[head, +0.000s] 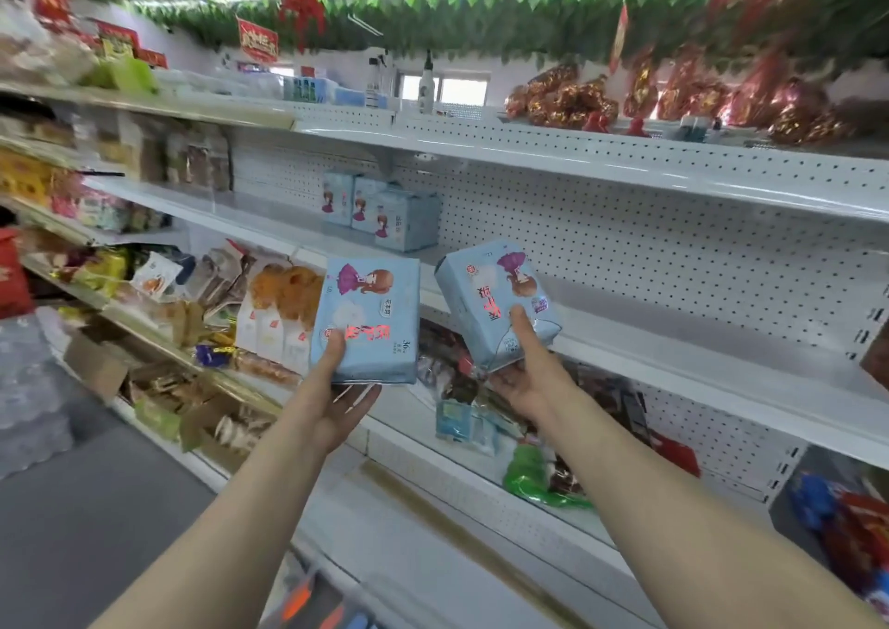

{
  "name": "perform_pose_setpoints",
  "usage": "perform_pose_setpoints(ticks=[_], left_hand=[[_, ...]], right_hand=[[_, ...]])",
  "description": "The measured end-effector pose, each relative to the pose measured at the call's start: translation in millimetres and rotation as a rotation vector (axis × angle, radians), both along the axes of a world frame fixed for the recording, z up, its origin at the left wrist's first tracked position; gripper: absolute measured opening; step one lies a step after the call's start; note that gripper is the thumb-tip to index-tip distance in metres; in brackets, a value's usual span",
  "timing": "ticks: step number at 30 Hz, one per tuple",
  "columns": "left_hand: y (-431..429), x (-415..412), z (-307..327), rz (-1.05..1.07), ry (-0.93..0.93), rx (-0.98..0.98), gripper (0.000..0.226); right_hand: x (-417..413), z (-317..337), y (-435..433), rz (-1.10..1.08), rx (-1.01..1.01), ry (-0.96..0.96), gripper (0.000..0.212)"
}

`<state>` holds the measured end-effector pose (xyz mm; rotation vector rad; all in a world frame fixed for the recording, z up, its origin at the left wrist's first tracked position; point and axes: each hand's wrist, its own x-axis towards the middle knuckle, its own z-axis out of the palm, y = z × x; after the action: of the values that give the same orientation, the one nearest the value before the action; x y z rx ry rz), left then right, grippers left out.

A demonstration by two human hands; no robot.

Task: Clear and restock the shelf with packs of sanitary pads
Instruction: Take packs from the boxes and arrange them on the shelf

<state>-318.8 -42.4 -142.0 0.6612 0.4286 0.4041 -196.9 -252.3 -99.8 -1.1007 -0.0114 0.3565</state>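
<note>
Holding one pack each: left hand (344, 390) grips the left pack (368, 320) by its bottom end, right hand (527, 373) pinches the tilted right pack (495, 303) likewise, both in the air before the white shelf (721, 364). Risk: glossy film plus low-end grips may let one slip, or a shove may topple the standing packs (385, 214) further back. Packs look pale blue, soft, with a cartoon-girl print.

A pad pack (366, 318) in each hand

Left pack (366, 315), right pack (490, 301) held; shelved packs (380, 212) upright.
</note>
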Motion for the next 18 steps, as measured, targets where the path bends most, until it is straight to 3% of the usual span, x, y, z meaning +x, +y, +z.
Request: perform_pose_setpoints(ticks=[5,9,13,18], left_hand=[[63.7,57.7,9.0,-0.020,-0.074,0.038,0.047],[122.8,121.3,16.5,-0.046,-0.088,0.010,0.070],[178.1,174.9,30.0,-0.094,-0.112,0.020,0.066],[236.6,227.9,32.9,-0.133,-0.113,0.022,0.072]], right_hand=[[61.8,14.5,58.7,-0.017,0.003,-0.057,0.044],[125.2,33.2,107.6,-0.029,-0.043,-0.106,0.045],[182.1,41.6,154.3,-0.066,-0.128,-0.071,0.053],[227.2,38.4,191.9,-0.143,-0.208,0.033,0.046]])
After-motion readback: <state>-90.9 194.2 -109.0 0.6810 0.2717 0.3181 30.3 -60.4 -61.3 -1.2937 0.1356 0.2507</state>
